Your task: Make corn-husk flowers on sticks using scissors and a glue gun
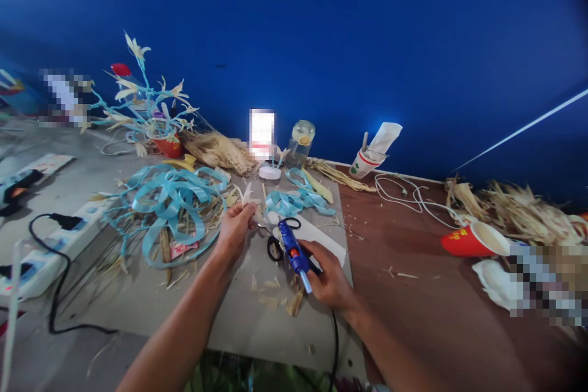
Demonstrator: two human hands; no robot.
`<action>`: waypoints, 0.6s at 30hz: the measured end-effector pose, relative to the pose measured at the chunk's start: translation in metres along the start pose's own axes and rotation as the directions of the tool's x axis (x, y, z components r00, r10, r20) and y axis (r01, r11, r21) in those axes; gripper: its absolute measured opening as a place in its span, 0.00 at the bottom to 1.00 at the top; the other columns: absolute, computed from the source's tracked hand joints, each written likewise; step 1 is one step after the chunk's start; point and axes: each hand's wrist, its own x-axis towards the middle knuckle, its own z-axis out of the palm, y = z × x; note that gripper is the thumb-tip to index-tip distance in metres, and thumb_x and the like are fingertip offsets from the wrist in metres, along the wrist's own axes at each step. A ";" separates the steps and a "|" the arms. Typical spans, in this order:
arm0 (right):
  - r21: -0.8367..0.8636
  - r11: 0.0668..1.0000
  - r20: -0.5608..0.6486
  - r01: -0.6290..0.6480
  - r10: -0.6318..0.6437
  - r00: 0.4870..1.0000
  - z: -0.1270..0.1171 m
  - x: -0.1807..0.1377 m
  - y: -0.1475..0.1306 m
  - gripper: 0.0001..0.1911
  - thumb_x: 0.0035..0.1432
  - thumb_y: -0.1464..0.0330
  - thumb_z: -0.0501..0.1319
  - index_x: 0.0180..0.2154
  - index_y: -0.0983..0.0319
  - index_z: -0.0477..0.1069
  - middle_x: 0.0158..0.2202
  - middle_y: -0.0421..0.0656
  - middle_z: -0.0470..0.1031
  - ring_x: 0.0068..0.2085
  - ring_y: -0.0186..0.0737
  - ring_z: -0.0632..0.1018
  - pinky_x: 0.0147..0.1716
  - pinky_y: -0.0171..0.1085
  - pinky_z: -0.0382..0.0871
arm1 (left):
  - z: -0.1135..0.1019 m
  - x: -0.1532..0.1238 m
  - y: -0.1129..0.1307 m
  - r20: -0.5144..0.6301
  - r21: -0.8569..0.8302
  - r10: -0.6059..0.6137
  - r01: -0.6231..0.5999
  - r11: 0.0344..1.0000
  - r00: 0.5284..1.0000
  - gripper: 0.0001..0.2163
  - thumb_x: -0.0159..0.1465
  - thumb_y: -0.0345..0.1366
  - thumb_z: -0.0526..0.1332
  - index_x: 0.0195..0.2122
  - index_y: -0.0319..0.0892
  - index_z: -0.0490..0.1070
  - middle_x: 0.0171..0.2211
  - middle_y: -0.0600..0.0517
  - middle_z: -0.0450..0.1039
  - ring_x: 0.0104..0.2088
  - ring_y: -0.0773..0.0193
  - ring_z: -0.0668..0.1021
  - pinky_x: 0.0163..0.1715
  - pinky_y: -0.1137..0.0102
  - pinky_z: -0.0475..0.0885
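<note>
My right hand (331,280) is closed round a blue hot glue gun (294,251), its nozzle pointing up and left toward my left hand. My left hand (235,225) pinches a small pale husk flower piece (245,195) just above the grey mat (193,300). Black-handled scissors (281,236) lie under the glue gun on a white sheet (321,239). The gun's black cord (335,343) runs down toward me.
Tangled light-blue ribbon (169,202) lies left, a smaller coil (294,199) behind. A blue-stemmed husk flower arrangement (147,104) stands in a red pot. A jar (299,142), paper cup (365,162), white cable (413,196), tipped red cup (473,239), husk piles (523,214) and power strip (55,245) surround.
</note>
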 end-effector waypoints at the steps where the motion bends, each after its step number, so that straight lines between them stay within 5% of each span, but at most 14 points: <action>1: -0.014 1.000 -0.002 -0.025 0.025 1.000 -0.002 0.001 -0.002 0.24 0.56 0.63 0.57 0.53 0.63 0.62 0.40 0.49 0.74 0.39 0.44 0.75 0.40 0.41 0.70 | 0.000 0.000 -0.001 -0.003 0.017 0.013 -0.013 1.000 1.000 0.13 0.51 0.38 0.62 0.18 0.41 0.59 0.13 0.61 0.53 0.15 0.76 0.57 0.17 0.76 0.56; 7: -0.166 0.976 -0.007 -0.143 0.144 0.990 -0.014 0.003 -0.008 0.28 0.52 0.66 0.61 0.55 0.62 0.60 0.41 0.49 0.72 0.41 0.46 0.74 0.43 0.45 0.69 | -0.001 0.000 -0.005 0.024 0.113 0.077 -0.079 0.990 0.997 0.12 0.52 0.40 0.62 0.19 0.40 0.62 0.14 0.60 0.56 0.15 0.75 0.59 0.18 0.75 0.54; 13: -0.391 0.838 -0.107 -0.380 0.369 0.923 -0.013 -0.010 0.004 0.26 0.53 0.66 0.61 0.53 0.64 0.63 0.42 0.51 0.73 0.43 0.50 0.74 0.43 0.48 0.69 | 0.001 -0.004 -0.003 0.093 0.151 0.113 -0.127 0.980 0.989 0.12 0.53 0.40 0.62 0.19 0.40 0.63 0.14 0.60 0.55 0.16 0.74 0.58 0.18 0.75 0.52; 18: -0.476 0.786 -0.060 -0.394 0.418 0.907 -0.021 -0.014 0.003 0.20 0.56 0.65 0.58 0.51 0.63 0.67 0.44 0.52 0.73 0.43 0.49 0.75 0.42 0.45 0.70 | 0.003 -0.007 -0.001 0.186 0.185 0.141 -0.176 0.967 0.972 0.12 0.53 0.40 0.61 0.19 0.39 0.64 0.15 0.59 0.57 0.17 0.73 0.59 0.19 0.75 0.52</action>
